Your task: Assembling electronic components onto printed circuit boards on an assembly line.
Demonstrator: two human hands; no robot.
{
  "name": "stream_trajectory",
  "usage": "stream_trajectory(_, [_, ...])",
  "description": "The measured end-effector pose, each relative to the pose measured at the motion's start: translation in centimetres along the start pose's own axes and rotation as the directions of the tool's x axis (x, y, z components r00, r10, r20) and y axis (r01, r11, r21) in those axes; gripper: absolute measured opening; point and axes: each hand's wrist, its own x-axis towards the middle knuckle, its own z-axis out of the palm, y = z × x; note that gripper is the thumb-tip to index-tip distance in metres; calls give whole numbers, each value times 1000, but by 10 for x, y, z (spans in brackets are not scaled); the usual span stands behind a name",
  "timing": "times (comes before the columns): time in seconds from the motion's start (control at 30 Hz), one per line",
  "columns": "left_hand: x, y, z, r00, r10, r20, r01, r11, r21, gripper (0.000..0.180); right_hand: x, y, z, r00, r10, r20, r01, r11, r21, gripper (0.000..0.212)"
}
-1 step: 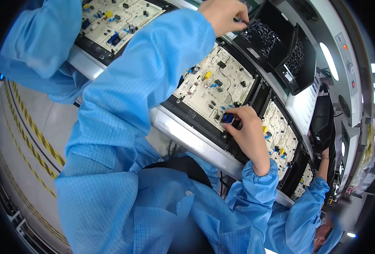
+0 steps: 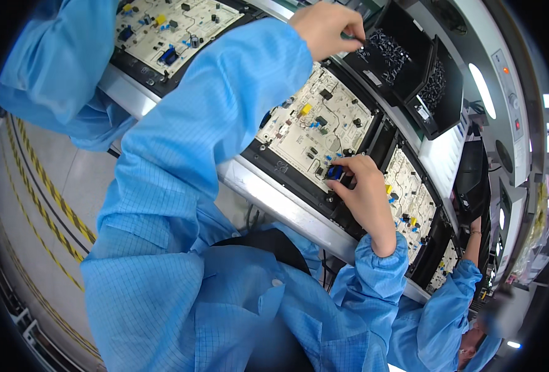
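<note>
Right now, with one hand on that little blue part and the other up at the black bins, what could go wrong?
The right hand presses a small blue component at the circuit board's edge; pushed askew, it might seat crooked. The left hand pinches something at the black parts bin while the blue sleeve hangs over the board and could brush fitted parts.

Grey floor (image 2: 57,186) with yellow-black hazard stripes (image 2: 45,204); metal conveyor rail (image 2: 274,201); oval ceiling lamp (image 2: 483,90) lit, upper right
</note>
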Motion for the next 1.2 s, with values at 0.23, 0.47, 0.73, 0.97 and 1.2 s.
stream_trajectory(0.23, [-24,-6,9,994,-91,54,98,984,-150,19,3,1,2,989,129,77,-137,986,95,31])
stream_trajectory(0.47, [-29,0,8,995,-77,61,86,982,-169,21,11,-2,-1,977,162,136,-174,981,81,32])
stream_trajectory(0.73, [-26,7,5,999,-35,29,39,988,-152,21,9,-18,9,996,75,47,-68,987,-149,34])
stream_trajectory(0.97, [-29,12,4,999,39,30,-34,987,-157,17,3,-25,-4,991,131,12,-130,991,-45,38])
stream_trajectory(1.2, [-36,24,16,990,98,106,-73,974,-213,15,70,104,-102,757,50,-652,-196,968,-154,8])
